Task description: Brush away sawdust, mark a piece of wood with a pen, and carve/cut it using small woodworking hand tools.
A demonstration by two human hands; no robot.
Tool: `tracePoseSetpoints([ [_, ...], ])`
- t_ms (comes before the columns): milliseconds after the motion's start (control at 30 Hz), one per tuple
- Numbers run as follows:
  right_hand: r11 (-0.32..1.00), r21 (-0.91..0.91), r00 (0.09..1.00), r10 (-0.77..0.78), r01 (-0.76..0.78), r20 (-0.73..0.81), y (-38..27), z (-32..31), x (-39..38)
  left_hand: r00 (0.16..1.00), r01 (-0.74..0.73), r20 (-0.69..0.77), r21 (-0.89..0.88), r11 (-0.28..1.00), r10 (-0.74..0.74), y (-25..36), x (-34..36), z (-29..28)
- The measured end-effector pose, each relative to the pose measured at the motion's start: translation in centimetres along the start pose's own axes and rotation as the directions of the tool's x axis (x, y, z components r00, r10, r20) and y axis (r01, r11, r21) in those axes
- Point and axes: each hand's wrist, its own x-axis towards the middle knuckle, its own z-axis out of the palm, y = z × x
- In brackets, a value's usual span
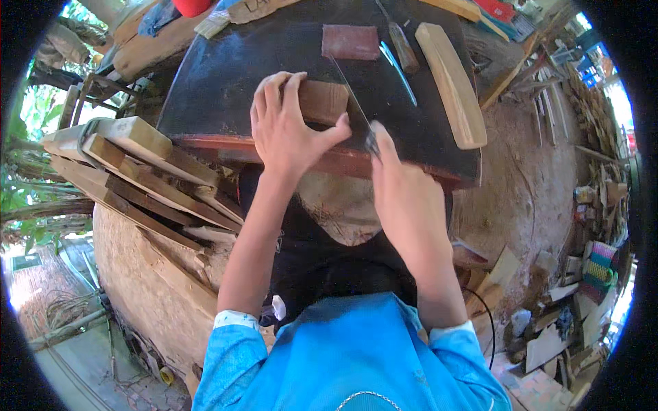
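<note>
A short brown wooden block point(323, 101) rests on the dark table point(219, 89) close to its front edge. My left hand point(284, 123) is closed over the block's left part, fingers across the top and the thumb reaching along the near side. In my right hand point(408, 198) is a hand saw point(354, 99), gripped by a handle that the fingers mostly hide. Its long thin blade, seen nearly edge-on, slants away to the far left past the block's right end. Whether the blade touches the wood I cannot tell.
Beyond the block lie reddish-brown sandpaper point(350, 42), a light-blue pen point(399, 74), a wooden-handled tool point(404, 51) and a pale wooden piece point(450, 85). A brush point(214, 25) lies far left. Long timbers point(137, 164) are stacked left of the table; scraps point(548, 346) litter the right floor.
</note>
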Motion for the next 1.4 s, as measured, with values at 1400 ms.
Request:
tracePoseSetpoints([
  [1400,0.997,0.062,0.998,-0.052,0.051,0.016,0.4,-1.2,-0.3,1.0,0.003,0.013,0.061,0.998,-0.004,0.2,0.1,0.1],
])
